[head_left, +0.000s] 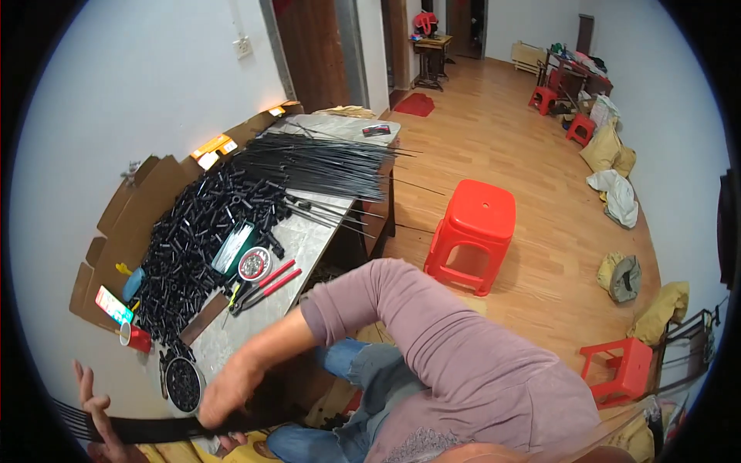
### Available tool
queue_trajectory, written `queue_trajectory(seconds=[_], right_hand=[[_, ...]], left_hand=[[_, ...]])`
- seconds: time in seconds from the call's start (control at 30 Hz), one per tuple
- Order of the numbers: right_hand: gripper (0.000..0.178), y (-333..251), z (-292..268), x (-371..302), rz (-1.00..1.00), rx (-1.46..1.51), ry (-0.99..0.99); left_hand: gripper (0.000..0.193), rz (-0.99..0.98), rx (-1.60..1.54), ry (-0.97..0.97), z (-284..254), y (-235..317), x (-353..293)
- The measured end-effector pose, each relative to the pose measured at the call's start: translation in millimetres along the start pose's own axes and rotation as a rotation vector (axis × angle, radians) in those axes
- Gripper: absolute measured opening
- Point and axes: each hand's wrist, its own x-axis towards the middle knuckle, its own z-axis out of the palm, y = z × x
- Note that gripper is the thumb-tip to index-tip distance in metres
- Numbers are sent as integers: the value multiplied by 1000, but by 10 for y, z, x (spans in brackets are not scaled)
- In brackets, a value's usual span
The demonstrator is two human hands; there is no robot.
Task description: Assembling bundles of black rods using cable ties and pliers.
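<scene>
Looked like a home rm. used as a workshop: wood-look floor (486,147), door (312,58), but table (299,238) heaped w/ black parts (181,243), rods (316,166) & pliers (278,282).

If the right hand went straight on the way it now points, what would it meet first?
Most likely the black bundle, which lies right where the right hand points; the fingers may already be touching it, but depth is unclear from this single view.
</scene>
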Motion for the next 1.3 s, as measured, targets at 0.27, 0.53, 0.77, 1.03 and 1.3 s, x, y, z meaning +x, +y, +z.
queue_trajectory(seconds=[0.27,0.53,0.77,1.03,1.3], right_hand=[[12,784,308,-366,264,115,-125],[13,1557,217,-592,802,105,-389],[21,1834,424,-495,912,-63,-807],[21,340,-240,-196,11,11,220],[81,-498,477,-582,61,-99,-813]], left_hand=[[37,-927,-31,34,660,544,-1179],[54,-353,595,-477,1592,1059,-1864],[32,-1577,-685,-920,2086,706,-2632],[30,-1610,-994,-637,1995,615,-2765],[31,-1022,-804,-186,1165,142,-995]])
